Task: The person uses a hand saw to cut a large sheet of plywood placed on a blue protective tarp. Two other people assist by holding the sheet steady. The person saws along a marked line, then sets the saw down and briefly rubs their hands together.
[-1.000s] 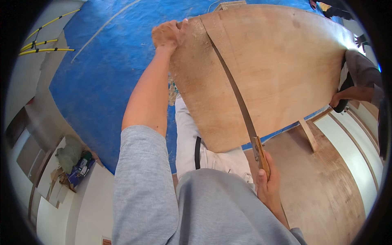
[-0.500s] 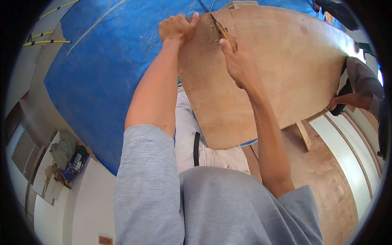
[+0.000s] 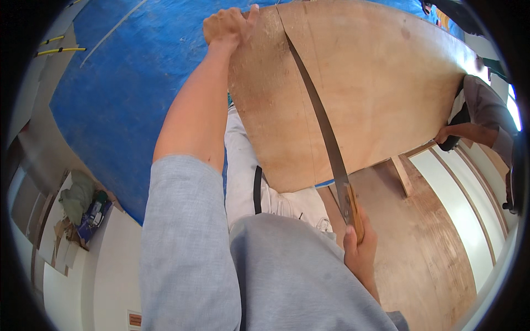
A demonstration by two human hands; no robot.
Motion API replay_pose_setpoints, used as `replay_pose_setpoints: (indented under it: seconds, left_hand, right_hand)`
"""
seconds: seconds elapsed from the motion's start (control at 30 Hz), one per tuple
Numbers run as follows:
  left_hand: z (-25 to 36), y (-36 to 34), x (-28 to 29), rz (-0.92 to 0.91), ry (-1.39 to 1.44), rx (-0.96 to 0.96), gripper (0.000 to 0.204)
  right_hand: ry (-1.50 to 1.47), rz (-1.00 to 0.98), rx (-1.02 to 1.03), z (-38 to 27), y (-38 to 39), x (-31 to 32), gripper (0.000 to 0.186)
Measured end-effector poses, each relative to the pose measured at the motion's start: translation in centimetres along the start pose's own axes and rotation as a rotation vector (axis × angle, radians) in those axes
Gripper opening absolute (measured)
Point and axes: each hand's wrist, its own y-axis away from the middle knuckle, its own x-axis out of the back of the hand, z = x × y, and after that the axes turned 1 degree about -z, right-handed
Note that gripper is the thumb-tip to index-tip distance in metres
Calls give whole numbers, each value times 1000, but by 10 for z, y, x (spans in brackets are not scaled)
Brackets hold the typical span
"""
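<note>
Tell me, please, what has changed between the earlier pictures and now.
The right hand pushed the grey-bladed, wooden-handled saw forward, then drew it back toward the body. Nothing was let go. The left hand stayed at the flat brown wooden board's far left corner.

A blue sheet spreads near yellow cables and a grey-green bundle.

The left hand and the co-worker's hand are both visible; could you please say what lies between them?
In the head view, the plywood sheet lies between them, crossed by the handsaw blade.
</note>
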Motion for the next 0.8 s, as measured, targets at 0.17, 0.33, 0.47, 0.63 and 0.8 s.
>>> replay_pose_setpoints:
  seconds: [0.17, 0.33, 0.47, 0.63, 0.8]
  left_hand:
    - [-3, -3, -3, 102, 3, -30, 73]
    - [-5, -5, -4, 83, 68, -31, 74]
    - [-5, -5, -6, 96, 52, -43, 74]
    - [-3, -4, -8, 74, 25, -23, 77]
    - [-1, 0, -5, 127, 18, 28, 75]
  right_hand:
    - [-1, 79, 69, -82, -196, -52, 45]
    - [-18, 75, 93, -126, -340, -85, 47]
    - [-28, 93, 127, -121, -351, -86, 46]
    - [-53, 111, 212, -112, -305, -79, 42]
    - [-53, 61, -142, -27, -114, -48, 47]
